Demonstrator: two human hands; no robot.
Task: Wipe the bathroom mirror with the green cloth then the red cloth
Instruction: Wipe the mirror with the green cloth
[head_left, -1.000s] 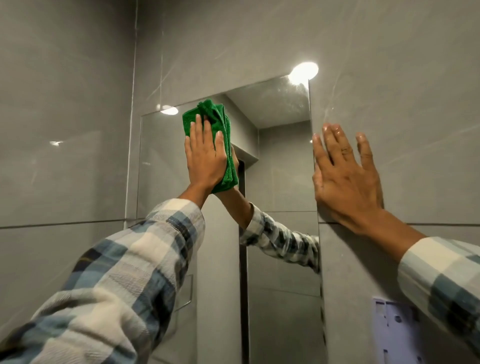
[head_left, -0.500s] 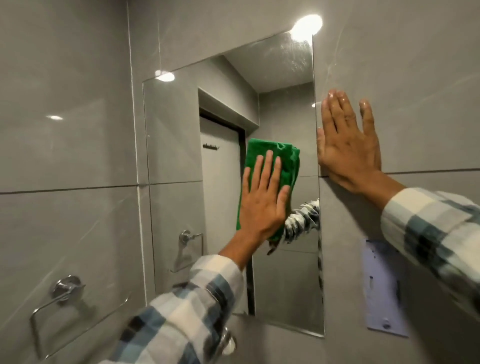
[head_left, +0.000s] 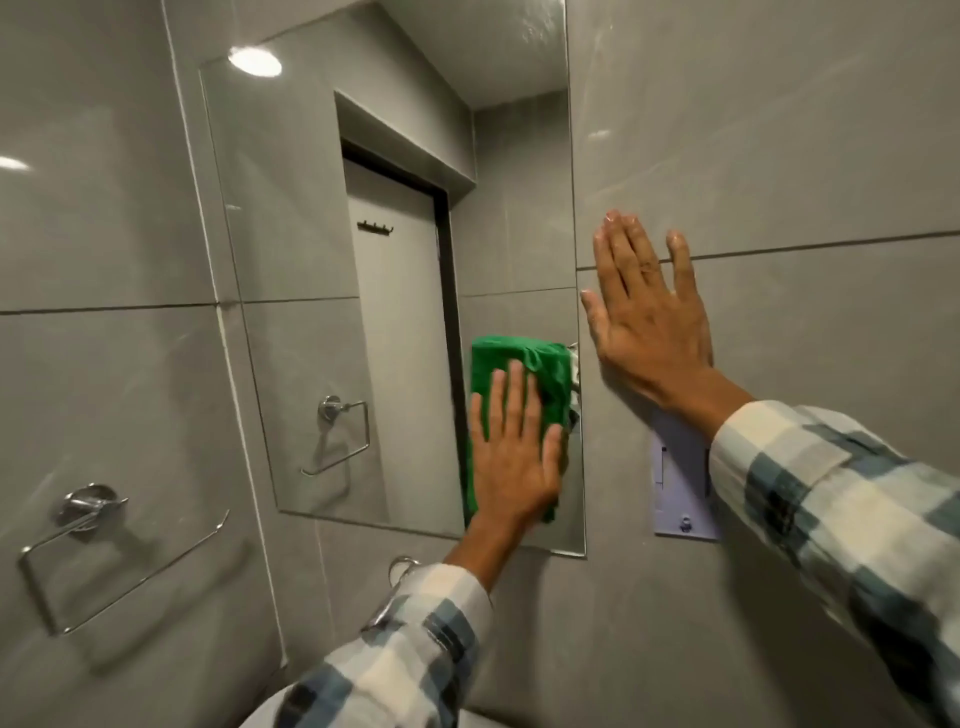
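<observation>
The left hand lies flat with its fingers spread, palm pressing the green cloth against the mirror; it grips nothing, only pins the cloth to the glass. The cloth is folded into a rough rectangle, and most of it shows above the fingertips, with a strip running down beside the little-finger edge and a corner peeking out below the heel of the palm. Hand and cloth sit in the lower right corner of the mirror, close to its bottom edge and just beside its right edge. The right hand is open and flat too, fingers apart, pressed on the grey wall tile just to the right of the mirror's edge and a little higher than the left hand; it holds nothing, and its fingertips cross a grout line. Below its wrist, partly hidden by the checked sleeve, a pale plastic plate is fixed to the wall. Well to the left of the left hand, on the side wall, hangs a chrome towel ring, and its reflection shows in the mirror. No red cloth is in view.
</observation>
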